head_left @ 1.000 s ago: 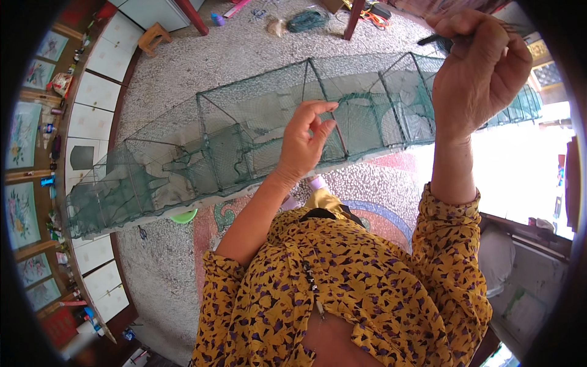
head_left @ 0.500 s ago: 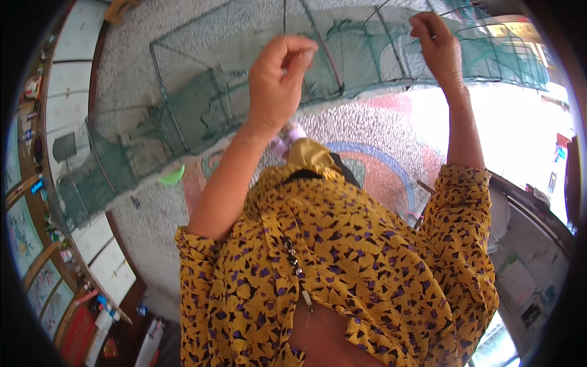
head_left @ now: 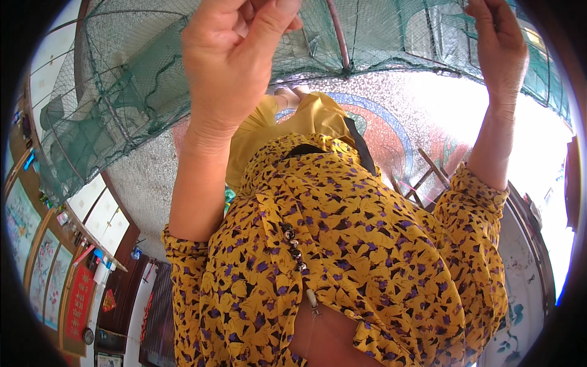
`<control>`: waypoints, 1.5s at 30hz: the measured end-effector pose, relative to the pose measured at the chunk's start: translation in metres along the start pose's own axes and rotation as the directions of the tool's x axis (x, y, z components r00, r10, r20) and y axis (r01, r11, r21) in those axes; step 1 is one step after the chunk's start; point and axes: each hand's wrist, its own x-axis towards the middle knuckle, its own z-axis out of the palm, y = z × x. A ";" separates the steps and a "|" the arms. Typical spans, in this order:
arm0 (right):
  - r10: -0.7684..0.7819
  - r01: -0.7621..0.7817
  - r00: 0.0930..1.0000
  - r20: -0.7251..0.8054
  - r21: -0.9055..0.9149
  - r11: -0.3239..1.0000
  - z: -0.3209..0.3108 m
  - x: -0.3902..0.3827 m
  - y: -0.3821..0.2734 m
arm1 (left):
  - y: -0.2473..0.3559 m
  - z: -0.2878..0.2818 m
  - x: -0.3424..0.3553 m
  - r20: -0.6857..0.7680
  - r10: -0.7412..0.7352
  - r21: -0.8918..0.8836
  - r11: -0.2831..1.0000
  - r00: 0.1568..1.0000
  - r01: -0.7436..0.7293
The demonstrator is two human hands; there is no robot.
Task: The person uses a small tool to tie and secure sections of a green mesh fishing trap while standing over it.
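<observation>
A long green mesh net (head_left: 379,46), stretched over thin rod frames like a framed fishing trap, spans the upper part of the head view. In front of its left half is my left hand (head_left: 229,61), large and close, with fingers curled in and thumb bent against them. Any thread or thing in that pinch is too small to make out. My right hand (head_left: 502,55) is up at the net's right part, its fingers drawn together and the tips near the picture's edge. What it holds, if anything, cannot be seen. A reddish rod (head_left: 338,33) crosses the mesh between both hands.
Below the net lies a speckled floor (head_left: 150,177) with a coloured curved pattern. A wooden stool-like frame (head_left: 422,177) stands by my right arm. White cabinet doors (head_left: 113,220) and a cluttered shelf line the left. Glare washes out the right side.
My hands have come up and farther apart, the left looking larger and closer. The net now appears nearer and higher in the view, which has shifted.
</observation>
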 end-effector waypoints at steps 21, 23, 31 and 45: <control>-0.018 0.033 0.997 0.077 -0.205 0.978 -0.025 0.012 0.028 | 0.009 -0.005 -0.001 0.007 0.025 -0.077 0.997 1.000 -0.024; 0.018 0.002 0.996 0.086 -0.226 0.974 -0.027 0.011 0.032 | 0.009 -0.004 0.001 -0.006 0.028 -0.064 0.998 1.000 -0.028; 0.023 -0.017 0.999 0.033 -0.188 0.982 -0.026 0.013 0.036 | 0.000 -0.003 0.003 0.020 0.128 -0.143 0.982 0.992 -0.124; -0.030 0.029 1.000 -0.006 -0.147 0.989 -0.018 0.016 0.032 | -0.010 0.004 0.010 0.042 0.330 -0.136 0.937 0.943 -0.321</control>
